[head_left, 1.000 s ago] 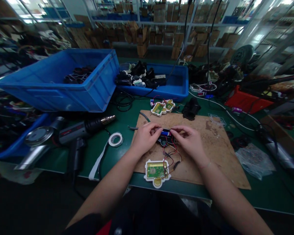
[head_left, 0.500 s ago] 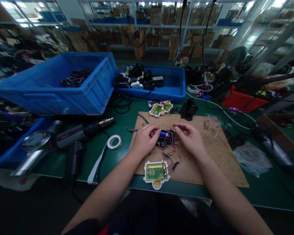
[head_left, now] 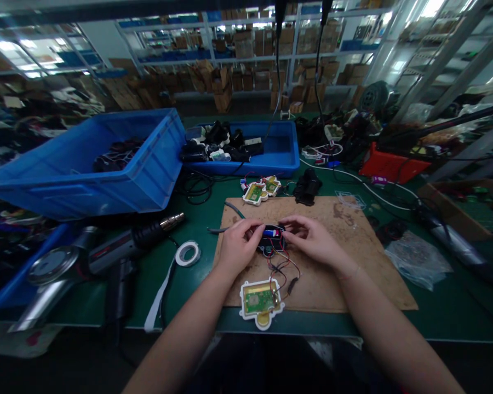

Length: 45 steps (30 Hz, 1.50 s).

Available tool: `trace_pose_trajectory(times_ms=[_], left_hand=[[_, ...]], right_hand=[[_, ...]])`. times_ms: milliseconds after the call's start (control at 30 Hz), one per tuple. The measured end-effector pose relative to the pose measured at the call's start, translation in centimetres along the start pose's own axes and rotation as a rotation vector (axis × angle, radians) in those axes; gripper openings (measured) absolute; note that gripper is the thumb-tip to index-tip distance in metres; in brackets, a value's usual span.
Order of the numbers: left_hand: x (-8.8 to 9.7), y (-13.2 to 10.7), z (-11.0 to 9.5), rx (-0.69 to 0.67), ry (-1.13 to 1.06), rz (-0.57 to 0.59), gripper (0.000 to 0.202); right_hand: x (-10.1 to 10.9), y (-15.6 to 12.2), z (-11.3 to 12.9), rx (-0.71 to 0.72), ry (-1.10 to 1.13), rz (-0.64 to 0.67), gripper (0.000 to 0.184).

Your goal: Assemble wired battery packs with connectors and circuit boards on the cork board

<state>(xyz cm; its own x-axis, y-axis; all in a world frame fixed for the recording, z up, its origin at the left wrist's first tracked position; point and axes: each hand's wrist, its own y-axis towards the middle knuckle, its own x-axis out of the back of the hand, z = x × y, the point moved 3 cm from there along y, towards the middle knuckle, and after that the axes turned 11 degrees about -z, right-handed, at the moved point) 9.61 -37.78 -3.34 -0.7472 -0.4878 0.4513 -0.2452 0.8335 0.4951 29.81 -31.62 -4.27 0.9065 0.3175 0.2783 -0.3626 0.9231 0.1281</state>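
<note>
A small black plastic housing (head_left: 267, 249) lies over the brown board, with a blue battery (head_left: 270, 233) inside it. My left hand (head_left: 239, 245) grips the housing's left end between thumb and fingers. At its right end my right hand (head_left: 318, 242) has its thumb and fingertips closed on the edge. Red, black and white wires (head_left: 282, 264) run from the housing down to a green circuit board (head_left: 259, 300) in a white frame, near the table's front edge. My fingers hide both ends of the housing.
On the left lie a heat gun (head_left: 115, 249) and a tape roll (head_left: 188, 254). Blue bins (head_left: 148, 186) stand behind. More white-framed boards (head_left: 254, 193) and a black part (head_left: 308, 187) sit beyond the brown work board (head_left: 353, 273). A plastic bag (head_left: 419, 257) lies at right.
My right hand has moved in to the housing's right end, where before its fingers were slightly apart from it. The camera view has tilted up and shifted slightly right.
</note>
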Motion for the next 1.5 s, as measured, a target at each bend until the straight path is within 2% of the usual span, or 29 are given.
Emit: trace_pose_trajectory(times_ms=[200, 467, 700, 800, 1000, 1233, 1500], left_hand=[[0.0, 0.0, -0.1, 0.022, -0.047, -0.020, 0.015], [-0.3, 0.0, 0.3, 0.052, -0.134, -0.102, 0.013], [-0.6, 0.3, 0.4, 0.074, -0.142, -0.090, 0.013], [-0.5, 0.2, 0.2, 0.075, -0.171, -0.090, 0.012], [-0.6, 0.1, 0.4, 0.135, -0.170, -0.048, 0.013], [-0.2, 0.1, 0.1, 0.123, -0.056, -0.019, 0.012], [0.0, 0.1, -0.2, 0.078, 0.009, -0.007, 0.008]], right_hand=[[-0.2, 0.0, 0.0, 0.001, 0.009, -0.023, 0.028], [0.3, 0.1, 0.3, 0.046, 0.006, 0.008, 0.027], [0.6, 0.1, 1.4, 0.180, -0.175, -0.033, 0.024], [0.5, 0.0, 1.3, 0.205, -0.182, -0.025, 0.021], [0.7, 0.3, 0.3, 0.128, -0.146, -0.089, 0.024], [0.7, 0.4, 0.5, 0.104, -0.159, -0.159, 0.023], [0.3, 0.4, -0.3, -0.034, -0.039, -0.115, 0.031]])
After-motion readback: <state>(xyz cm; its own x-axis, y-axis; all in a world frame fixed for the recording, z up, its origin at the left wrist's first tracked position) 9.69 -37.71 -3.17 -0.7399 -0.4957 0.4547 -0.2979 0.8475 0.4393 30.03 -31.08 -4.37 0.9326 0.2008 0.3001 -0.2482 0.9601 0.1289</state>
